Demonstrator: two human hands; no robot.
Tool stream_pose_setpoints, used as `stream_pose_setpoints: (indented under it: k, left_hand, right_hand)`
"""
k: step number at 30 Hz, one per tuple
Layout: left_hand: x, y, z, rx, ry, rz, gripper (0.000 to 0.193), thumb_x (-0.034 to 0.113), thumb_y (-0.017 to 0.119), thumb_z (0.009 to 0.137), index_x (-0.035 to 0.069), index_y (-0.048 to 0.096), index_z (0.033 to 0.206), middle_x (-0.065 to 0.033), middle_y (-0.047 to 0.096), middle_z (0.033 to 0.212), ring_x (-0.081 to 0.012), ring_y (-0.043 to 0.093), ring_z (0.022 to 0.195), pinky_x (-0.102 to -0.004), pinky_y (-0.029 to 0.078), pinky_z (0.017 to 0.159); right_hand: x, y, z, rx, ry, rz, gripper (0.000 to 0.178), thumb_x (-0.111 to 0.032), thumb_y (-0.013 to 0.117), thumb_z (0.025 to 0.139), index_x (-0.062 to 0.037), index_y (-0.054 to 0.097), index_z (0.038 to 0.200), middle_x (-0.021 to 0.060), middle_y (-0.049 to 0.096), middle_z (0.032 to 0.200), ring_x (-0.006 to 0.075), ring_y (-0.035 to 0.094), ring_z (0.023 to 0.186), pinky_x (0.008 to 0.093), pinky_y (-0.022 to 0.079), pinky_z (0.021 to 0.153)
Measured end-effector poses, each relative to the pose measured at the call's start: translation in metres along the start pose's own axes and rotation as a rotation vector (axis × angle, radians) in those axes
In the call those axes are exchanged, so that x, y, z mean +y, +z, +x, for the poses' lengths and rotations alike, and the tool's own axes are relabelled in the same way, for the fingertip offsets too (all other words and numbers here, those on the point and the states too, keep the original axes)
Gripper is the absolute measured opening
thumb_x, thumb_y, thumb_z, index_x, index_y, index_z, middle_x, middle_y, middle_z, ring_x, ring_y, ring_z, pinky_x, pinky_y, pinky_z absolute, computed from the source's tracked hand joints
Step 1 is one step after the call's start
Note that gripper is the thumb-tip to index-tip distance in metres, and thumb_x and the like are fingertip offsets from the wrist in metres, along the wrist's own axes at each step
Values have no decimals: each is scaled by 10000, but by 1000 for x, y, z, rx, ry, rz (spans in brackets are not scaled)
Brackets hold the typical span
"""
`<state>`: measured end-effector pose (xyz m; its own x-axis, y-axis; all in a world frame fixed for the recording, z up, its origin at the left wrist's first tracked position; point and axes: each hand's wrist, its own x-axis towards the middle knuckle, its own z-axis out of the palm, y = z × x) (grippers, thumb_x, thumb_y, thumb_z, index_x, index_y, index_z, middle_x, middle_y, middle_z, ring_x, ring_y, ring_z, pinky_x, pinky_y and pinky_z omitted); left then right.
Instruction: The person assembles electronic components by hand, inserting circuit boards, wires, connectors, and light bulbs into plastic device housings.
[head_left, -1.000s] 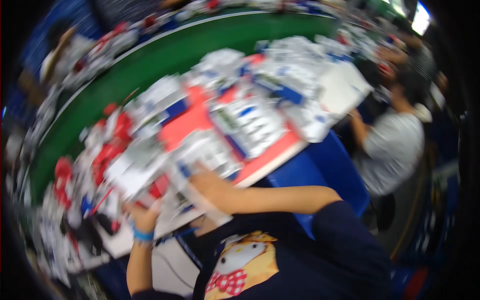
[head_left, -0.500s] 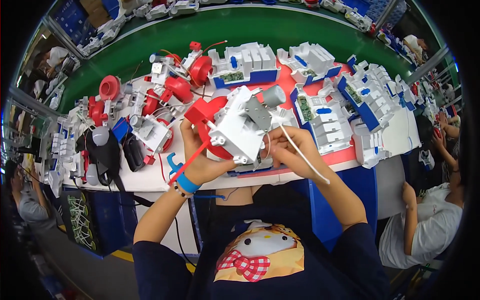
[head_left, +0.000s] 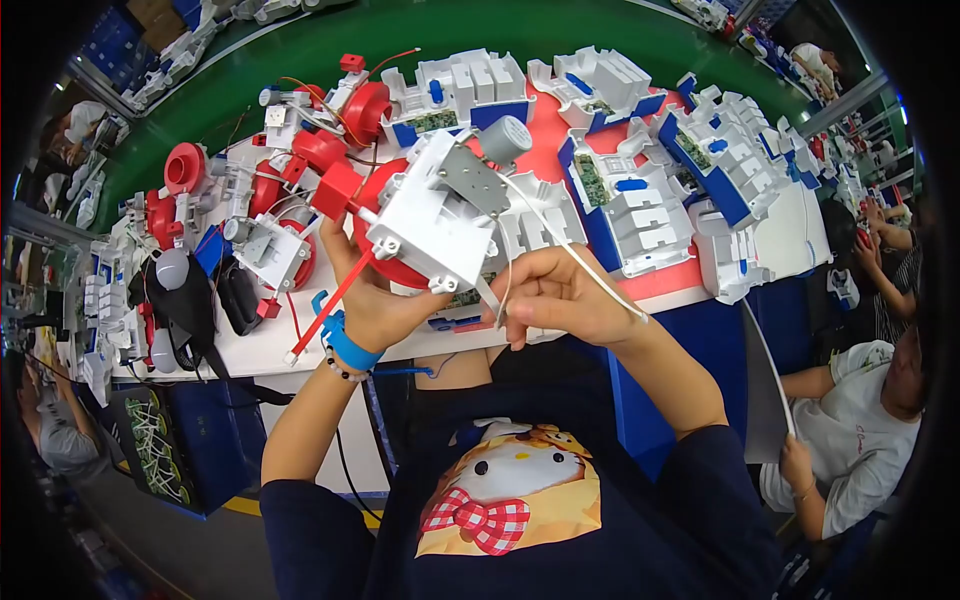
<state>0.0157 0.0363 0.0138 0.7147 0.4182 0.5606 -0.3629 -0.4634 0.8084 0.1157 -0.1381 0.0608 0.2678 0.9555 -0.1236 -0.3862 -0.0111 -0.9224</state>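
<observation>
My left hand (head_left: 378, 318) is closed around a white plastic motor assembly (head_left: 425, 225) and holds it up, tilted, above the table's front part. The assembly carries a silver cylindrical motor (head_left: 505, 140) and a red round part (head_left: 385, 195). From its left side hangs a red cable (head_left: 332, 312) with a small white connector. A white cable (head_left: 562, 237) arcs from the motor side over my right hand (head_left: 565, 300). That hand's fingers are pinched at a thin light strip (head_left: 488, 295) leading from the assembly's lower edge; the fingertips partly hide it.
White and blue housings (head_left: 625, 205) with green boards lie on a red mat at right. Several similar red and white assemblies (head_left: 275, 255) crowd the left, beside a black strap (head_left: 190, 300). A green conveyor belt (head_left: 300, 55) runs behind. A co-worker (head_left: 850, 430) sits at right.
My right hand has drawn slightly away from the assembly, exposing the thin strip between them. The whole view has shifted a little. At right, the co-worker's grey panel now appears edge-on.
</observation>
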Motion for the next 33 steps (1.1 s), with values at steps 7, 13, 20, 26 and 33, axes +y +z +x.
stream_pose_setpoints:
  k: [7, 13, 20, 26, 33]
  left_hand:
    - [5, -6, 0, -12, -63, 51, 1039, 112, 787, 439, 49, 100, 1215, -139, 279, 1198, -238, 384, 1096, -349, 354, 904]
    - [-1, -11, -7, 42, -194, 61, 1071, 166, 799, 438, 53, 79, 1222, -137, 240, 1249, -244, 349, 1128, -343, 311, 939]
    - [0, -8, -9, 18, -257, 35, 1054, 133, 777, 457, 81, 64, 1231, -134, 231, 1250, -248, 364, 1117, -361, 326, 939]
    - [-11, -7, -7, 75, -158, -1, 1013, 180, 779, 446, 74, 134, 1221, -118, 224, 1252, -257, 374, 1109, -369, 368, 917]
    - [-4, -5, 0, 63, -215, 62, 1015, 144, 770, 456, 59, 120, 1230, -150, 308, 1181, -242, 403, 1076, -351, 377, 897]
  right_hand:
    - [2, 6, 1, 63, -105, -85, 122, 3, 546, 759, 61, 538, 866, 113, 558, 751, 126, 566, 593, 221, 471, 528]
    - [4, -5, -4, 244, -73, 96, 195, -89, 484, 808, 36, 524, 953, 97, 550, 785, 133, 555, 568, 239, 471, 511]
    - [3, -22, -18, 63, -70, 305, 244, -173, 452, 852, 42, 564, 824, 11, 464, 542, 71, 387, 369, 196, 307, 350]
    - [-3, -16, -17, 48, 16, 171, 134, -76, 585, 761, 46, 579, 817, 46, 540, 609, 57, 445, 405, 176, 334, 348]
    - [3, -10, -16, 23, 90, 58, 120, -44, 637, 708, 35, 562, 757, 62, 563, 609, 64, 492, 428, 163, 380, 383]
